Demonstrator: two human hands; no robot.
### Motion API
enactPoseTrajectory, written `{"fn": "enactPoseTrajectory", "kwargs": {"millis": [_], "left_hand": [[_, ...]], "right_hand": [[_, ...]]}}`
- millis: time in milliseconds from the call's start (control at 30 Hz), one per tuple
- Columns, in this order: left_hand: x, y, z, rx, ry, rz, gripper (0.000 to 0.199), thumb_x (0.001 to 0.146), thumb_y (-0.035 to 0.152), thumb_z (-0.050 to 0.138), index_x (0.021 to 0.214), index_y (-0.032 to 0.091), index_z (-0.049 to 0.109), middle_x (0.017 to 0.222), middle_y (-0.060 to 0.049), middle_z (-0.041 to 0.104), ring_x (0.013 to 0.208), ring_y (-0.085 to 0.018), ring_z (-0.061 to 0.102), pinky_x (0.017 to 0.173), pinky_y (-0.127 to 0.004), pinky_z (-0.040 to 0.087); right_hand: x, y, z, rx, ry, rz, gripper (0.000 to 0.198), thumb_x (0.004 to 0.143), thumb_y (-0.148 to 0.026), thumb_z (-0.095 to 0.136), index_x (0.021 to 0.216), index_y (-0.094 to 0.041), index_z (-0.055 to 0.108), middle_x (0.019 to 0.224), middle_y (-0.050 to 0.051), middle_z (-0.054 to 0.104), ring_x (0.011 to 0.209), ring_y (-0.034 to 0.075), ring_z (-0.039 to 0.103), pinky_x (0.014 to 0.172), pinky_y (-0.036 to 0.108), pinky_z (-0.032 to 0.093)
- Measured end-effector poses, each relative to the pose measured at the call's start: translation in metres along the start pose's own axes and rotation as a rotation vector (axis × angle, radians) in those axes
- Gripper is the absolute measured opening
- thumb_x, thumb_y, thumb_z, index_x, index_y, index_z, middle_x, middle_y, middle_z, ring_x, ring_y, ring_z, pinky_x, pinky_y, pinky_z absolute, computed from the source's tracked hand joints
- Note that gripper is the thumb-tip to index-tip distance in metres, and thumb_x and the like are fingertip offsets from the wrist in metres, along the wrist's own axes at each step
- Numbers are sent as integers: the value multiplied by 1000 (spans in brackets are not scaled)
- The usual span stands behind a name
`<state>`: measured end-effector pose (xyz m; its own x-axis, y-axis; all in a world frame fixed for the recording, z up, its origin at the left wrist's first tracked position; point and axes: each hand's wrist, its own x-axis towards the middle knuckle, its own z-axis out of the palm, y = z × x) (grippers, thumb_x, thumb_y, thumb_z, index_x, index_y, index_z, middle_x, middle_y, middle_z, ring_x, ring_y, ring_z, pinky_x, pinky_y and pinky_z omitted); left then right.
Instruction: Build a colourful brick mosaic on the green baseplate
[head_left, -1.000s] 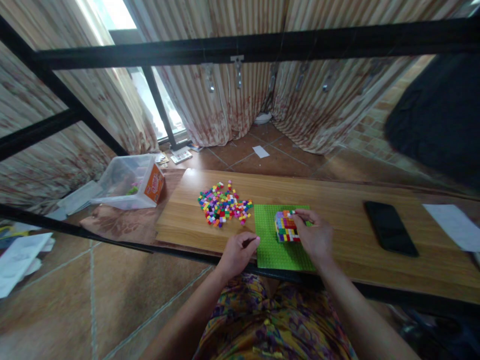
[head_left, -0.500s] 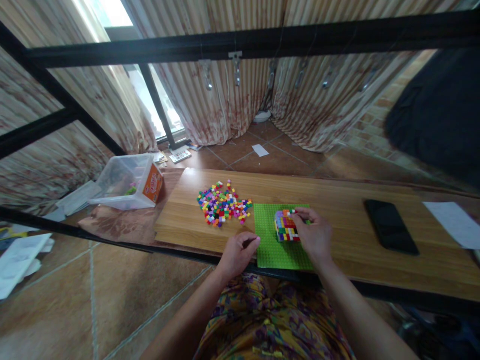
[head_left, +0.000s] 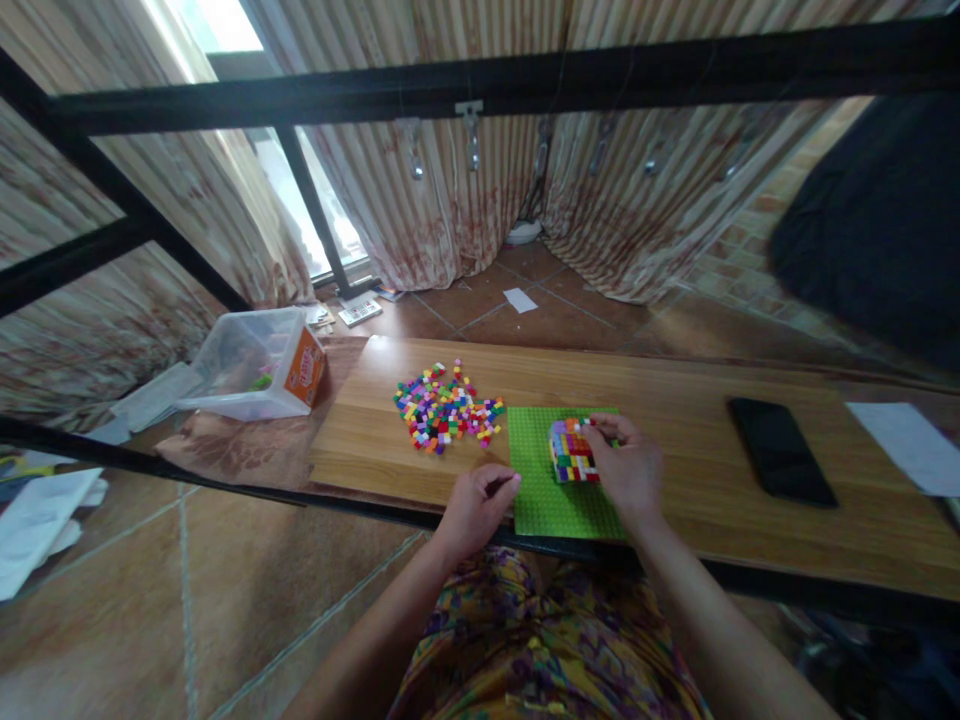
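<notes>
A block of multicoloured building bricks [head_left: 574, 462] stands on a green studded baseplate [head_left: 534, 510] near the table's front edge. My right hand [head_left: 628, 468] reaches over the block's right side, hiding part of it. Its thumb and finger are pinched at the block's far edge, on a small building brick [head_left: 586, 424] that looks white and red. By the baseplate's left edge my left hand [head_left: 480, 502] is closed in a pinch. A pinkish spot shows at its fingertips, too small to name.
Loose bricks [head_left: 444, 408] lie in a pile left of the baseplate on the wooden board [head_left: 637, 385]. A black phone [head_left: 781, 452] and white paper [head_left: 909, 448] lie to the right. At far left stands a clear plastic box [head_left: 244, 395]. A dark metal bar [head_left: 480, 92] crosses above.
Almost nothing differs. Both hands keep their places and their pinches, and the bricks look the same; the view has shifted very slightly.
</notes>
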<state>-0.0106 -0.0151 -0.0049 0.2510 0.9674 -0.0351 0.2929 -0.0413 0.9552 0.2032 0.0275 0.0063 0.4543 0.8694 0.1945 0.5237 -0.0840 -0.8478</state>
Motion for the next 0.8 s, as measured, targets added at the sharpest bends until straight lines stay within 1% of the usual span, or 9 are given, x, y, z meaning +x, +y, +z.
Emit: {"fn": "enactPoseTrajectory", "kwargs": {"millis": [233,367,467,633,800], "left_hand": [[0,1,0,17,-6,2,33,91,42,54,76,16,69,69,-2,61,67,-15,53,62,-24,41],[0,1,0,15,-7,0,34,91,43,54,75,16,68,69,-2,60,66,-15,53,62,-24,41],[0,1,1,4,-7,-1,35,91,43,54,75,16,68,69,-2,61,67,-15,53,63,-24,41],[0,1,1,-3,0,-1,33,90,43,55,76,16,69,70,-3,62,67,-15,54,62,-24,41],[0,1,1,-2,11,15,32,90,41,56,75,16,69,69,-3,63,66,-15,54,62,-24,41]], "right_hand": [[0,3,1,-26,5,-6,33,75,-44,63,93,-19,74,81,8,76,72,22,69,71,36,53],[0,3,1,8,-12,13,33,75,-42,64,95,-19,74,82,8,76,72,22,69,70,35,53],[1,2,1,32,-16,25,33,77,-43,61,95,-18,73,85,9,76,74,22,70,71,35,53],[1,-2,0,-23,-13,35,33,78,-45,61,94,-18,73,84,10,76,73,23,69,72,37,52],[-2,-4,-1,-51,-10,1,32,77,-42,62,95,-19,73,82,9,76,74,23,68,74,37,51]]}}
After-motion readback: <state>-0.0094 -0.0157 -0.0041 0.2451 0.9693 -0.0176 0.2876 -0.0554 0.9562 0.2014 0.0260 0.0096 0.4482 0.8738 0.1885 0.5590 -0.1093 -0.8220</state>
